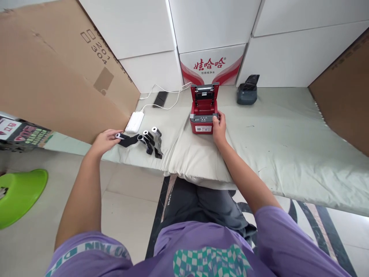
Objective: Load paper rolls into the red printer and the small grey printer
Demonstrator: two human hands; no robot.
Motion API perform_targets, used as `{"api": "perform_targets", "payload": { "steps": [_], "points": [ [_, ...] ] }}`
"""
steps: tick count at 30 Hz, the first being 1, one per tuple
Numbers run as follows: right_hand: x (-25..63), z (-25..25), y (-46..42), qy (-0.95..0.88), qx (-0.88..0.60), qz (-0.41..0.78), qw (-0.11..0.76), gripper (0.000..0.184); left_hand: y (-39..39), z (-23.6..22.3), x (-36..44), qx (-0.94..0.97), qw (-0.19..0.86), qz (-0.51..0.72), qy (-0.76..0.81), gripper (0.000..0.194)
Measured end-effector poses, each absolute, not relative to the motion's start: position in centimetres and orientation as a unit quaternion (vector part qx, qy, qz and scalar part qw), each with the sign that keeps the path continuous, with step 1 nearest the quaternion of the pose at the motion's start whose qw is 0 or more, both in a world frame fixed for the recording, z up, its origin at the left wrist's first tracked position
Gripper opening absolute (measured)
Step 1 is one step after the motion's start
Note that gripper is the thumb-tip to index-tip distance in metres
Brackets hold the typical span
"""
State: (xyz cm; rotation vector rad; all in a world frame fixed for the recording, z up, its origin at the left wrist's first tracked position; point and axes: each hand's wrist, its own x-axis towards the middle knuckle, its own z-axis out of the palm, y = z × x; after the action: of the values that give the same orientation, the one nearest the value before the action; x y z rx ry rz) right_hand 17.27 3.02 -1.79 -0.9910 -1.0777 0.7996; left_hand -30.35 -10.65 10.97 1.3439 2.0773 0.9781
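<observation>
A red and dark grey label printer [205, 120] stands on the cloth-covered table with its lid raised and its inside showing. My right hand [219, 129] is closed round its right front edge, thumb on the top. Off to the left, my left hand [104, 143] pinches the end of a small roll of black paper or film [124, 137] with a white core; its loose strip trails over the cloth. Just right of that roll lie several similar rolls [148, 135], black or grey, their tails partly unwound towards the table's front edge.
A white power bank [134, 122] with a white cable lies behind the rolls, near a dark phone-like slab [160, 99]. A small dark blue device [247, 95] stands at the back right. White boxes [213, 65] line the back; cardboard [66, 69] walls the left side.
</observation>
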Motion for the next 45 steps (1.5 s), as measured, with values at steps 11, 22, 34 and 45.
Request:
{"api": "perform_targets", "payload": {
  "steps": [11,22,34,45],
  "points": [
    [17.3,-1.8,3.1,-0.481,-0.441,0.356,0.669,0.061,-11.4,9.1,-31.3,0.506,0.226,0.352,0.754,0.032],
    [17.7,-2.3,3.5,-0.495,-0.437,0.344,0.667,0.059,-9.5,9.3,-27.5,0.6,0.075,0.198,0.771,0.056],
    [17.4,-2.4,3.5,-0.492,-0.436,0.344,0.671,0.058,-6.1,10.7,-21.5,0.644,0.128,0.172,0.735,0.05],
    [17.3,-3.0,3.8,-0.493,-0.443,0.332,0.671,0.059,1.1,15.1,-10.8,0.707,0.155,0.375,0.579,0.054]
  ]
}}
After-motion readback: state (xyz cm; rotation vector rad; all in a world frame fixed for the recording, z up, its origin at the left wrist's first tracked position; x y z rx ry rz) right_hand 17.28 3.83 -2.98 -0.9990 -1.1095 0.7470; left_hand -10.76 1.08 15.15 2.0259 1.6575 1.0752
